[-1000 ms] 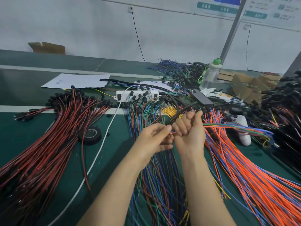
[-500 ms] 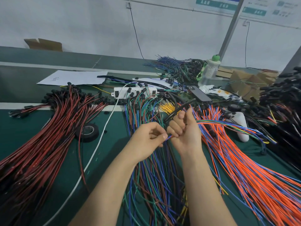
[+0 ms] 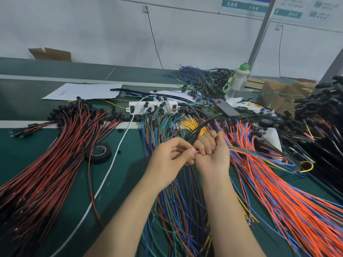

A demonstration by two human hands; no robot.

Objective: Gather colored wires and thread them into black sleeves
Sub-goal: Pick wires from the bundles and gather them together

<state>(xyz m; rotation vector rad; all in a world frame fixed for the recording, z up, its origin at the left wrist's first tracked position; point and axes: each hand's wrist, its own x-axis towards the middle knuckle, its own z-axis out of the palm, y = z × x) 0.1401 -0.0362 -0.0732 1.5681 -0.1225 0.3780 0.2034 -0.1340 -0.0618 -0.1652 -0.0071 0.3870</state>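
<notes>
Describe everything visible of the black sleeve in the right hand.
The black sleeve is a slim, matte, rubbery-looking tube, gently bent. The right hand grips its near end in curled fingers; its free end slants up and away, over the yellow wires. The left hand pinches coloured wire ends beside that fist.

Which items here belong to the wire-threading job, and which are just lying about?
In use: left hand, right hand, colored wires, black sleeve.
Lying about: tape roll, water bottle, power strip, paper sheet.
</notes>
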